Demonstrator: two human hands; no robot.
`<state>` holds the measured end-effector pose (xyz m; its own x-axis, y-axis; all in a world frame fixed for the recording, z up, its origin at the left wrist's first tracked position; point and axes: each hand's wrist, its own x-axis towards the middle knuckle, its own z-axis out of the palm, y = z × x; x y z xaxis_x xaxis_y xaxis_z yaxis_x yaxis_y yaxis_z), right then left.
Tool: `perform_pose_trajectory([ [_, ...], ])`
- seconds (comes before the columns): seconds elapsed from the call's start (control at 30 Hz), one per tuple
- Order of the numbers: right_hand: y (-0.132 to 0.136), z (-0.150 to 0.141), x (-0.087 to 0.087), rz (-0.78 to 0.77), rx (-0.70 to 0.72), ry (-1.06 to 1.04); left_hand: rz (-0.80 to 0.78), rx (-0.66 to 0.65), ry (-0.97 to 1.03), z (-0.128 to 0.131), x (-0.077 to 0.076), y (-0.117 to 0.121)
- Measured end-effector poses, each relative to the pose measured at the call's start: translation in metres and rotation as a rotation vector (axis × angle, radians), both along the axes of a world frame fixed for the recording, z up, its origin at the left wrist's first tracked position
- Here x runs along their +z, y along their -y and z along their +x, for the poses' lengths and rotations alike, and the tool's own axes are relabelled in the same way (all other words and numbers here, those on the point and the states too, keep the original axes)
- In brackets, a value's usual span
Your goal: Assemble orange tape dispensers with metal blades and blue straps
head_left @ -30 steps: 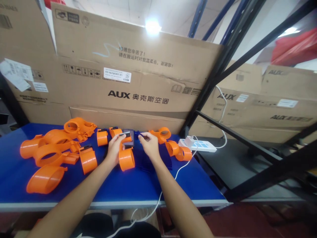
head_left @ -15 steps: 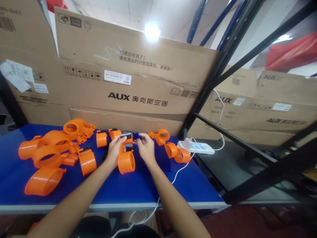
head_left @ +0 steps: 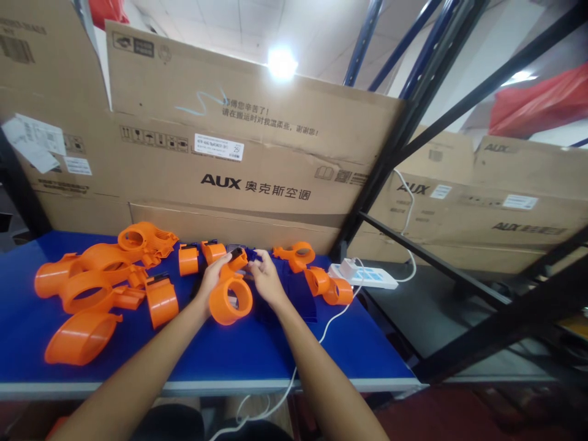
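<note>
My left hand [head_left: 212,279] is closed around an orange plastic tape dispenser [head_left: 225,283], held up over the blue table. The dispenser's round ring hangs toward me with its opening in view, and a black piece sits at its upper end. Just right of the dispenser is my right hand [head_left: 268,280], its fingers bent and drawn together beside it. Whatever those fingertips pinch is too small to make out. Behind the hands, dark blue and clear items [head_left: 250,252] are partly hidden.
Several orange dispenser parts [head_left: 87,293] lie on the left of the blue table [head_left: 202,361]. More orange pieces [head_left: 316,278] rest at right, beside a white power strip [head_left: 367,275]. A white cable [head_left: 328,324] crosses the table. Cardboard boxes [head_left: 257,153] stand behind.
My left hand has turned the dispenser, so its ring opening now faces me rather than sideways. My right hand has shifted slightly, its fingers still bent near the dispenser.
</note>
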<state>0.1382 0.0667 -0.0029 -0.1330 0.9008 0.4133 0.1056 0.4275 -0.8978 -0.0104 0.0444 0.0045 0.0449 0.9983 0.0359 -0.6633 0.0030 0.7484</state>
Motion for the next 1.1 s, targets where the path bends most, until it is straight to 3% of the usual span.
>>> perform_pose_trajectory([
  [0.13,-0.002,0.002,0.002,0.075,0.002,0.093,-0.026,-0.051,0.059,0.001,0.001,0.000],
  [0.27,0.001,0.003,0.007,0.118,0.104,0.114,-0.038,-0.030,0.094,0.001,-0.001,-0.002],
  [0.43,0.007,0.003,0.010,-0.008,0.176,0.079,-0.041,-0.025,0.132,-0.002,-0.001,-0.005],
  [0.73,0.008,-0.006,0.004,-0.099,0.143,-0.018,-0.068,-0.037,0.147,0.001,-0.003,-0.004],
  [0.9,0.002,0.006,0.005,-0.043,0.024,0.089,-0.090,-0.071,0.176,-0.008,0.001,-0.004],
  [1.1,0.004,0.016,0.010,-0.010,-0.005,0.163,-0.111,-0.070,0.210,-0.014,0.006,-0.007],
])
